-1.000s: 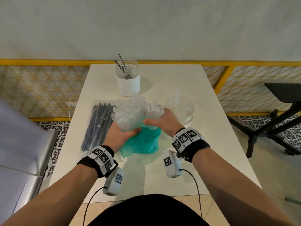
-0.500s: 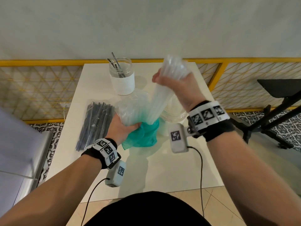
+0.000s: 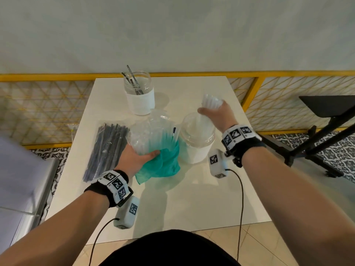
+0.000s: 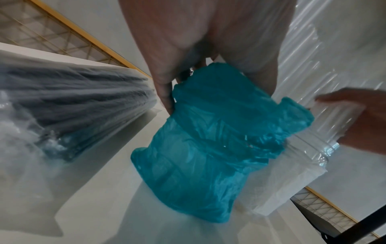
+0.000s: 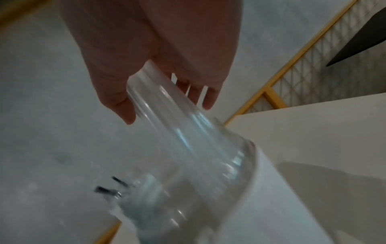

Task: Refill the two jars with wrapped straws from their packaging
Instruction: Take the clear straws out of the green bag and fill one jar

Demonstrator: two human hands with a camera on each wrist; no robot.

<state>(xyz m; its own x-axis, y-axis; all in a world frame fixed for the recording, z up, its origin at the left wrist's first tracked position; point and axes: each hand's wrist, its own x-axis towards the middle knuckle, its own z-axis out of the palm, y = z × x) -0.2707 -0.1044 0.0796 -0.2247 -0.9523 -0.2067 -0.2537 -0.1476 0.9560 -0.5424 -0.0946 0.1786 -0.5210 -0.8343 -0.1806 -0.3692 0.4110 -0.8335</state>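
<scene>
Right hand: the right hand (image 3: 216, 114) is curled around a bundle of clear wrapped straws (image 5: 171, 118), gripping near their upper end.
Straws: tilted, their lower ends inside the near jar (image 3: 197, 143) just below the grip.
Left hand: the left hand (image 3: 134, 158) clutches the crumpled bag (image 3: 153, 135), clear above and teal below, just left of that jar.
Beyond the grip: the far jar (image 3: 140, 96) stands behind the bag, holding a few dark straws (image 3: 132, 79).
Far left: a pack of black straws (image 3: 107, 148) lies flat on the white table (image 3: 192, 198), beside the left hand.
</scene>
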